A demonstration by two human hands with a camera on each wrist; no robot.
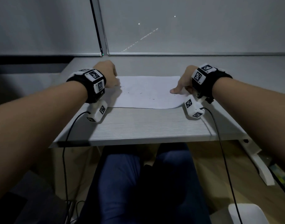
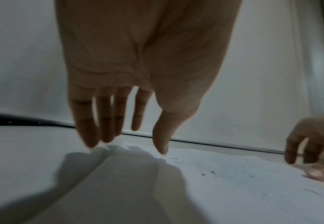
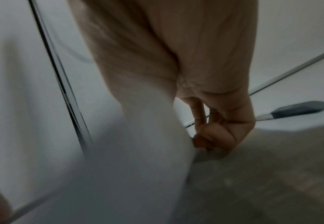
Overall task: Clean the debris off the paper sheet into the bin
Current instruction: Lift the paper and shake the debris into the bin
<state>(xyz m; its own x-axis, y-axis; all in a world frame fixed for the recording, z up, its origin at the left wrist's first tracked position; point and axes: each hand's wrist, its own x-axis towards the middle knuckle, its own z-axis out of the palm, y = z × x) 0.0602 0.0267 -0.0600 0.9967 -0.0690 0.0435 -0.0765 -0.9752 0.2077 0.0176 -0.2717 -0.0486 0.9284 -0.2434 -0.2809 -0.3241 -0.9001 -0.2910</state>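
A white paper sheet (image 1: 148,92) lies on the grey desk (image 1: 146,126), with small dark debris specks (image 1: 152,98) scattered across its middle. My left hand (image 1: 112,75) hangs at the sheet's left edge. In the left wrist view its fingers (image 2: 107,128) are straight, their tips at the paper (image 2: 234,189) edge, holding nothing. My right hand (image 1: 181,85) pinches the right edge, thumb on top. In the right wrist view its fingers (image 3: 211,136) curl under the lifted paper (image 3: 138,166). The near right corner curls up off the desk.
A white rounded object (image 1: 246,214), possibly the bin, stands on the floor at the lower right. A grey-handled tool (image 3: 299,109) lies on the desk beyond my right hand. Roller blinds (image 1: 187,29) close off the back. My knees (image 1: 138,183) are under the desk's front edge.
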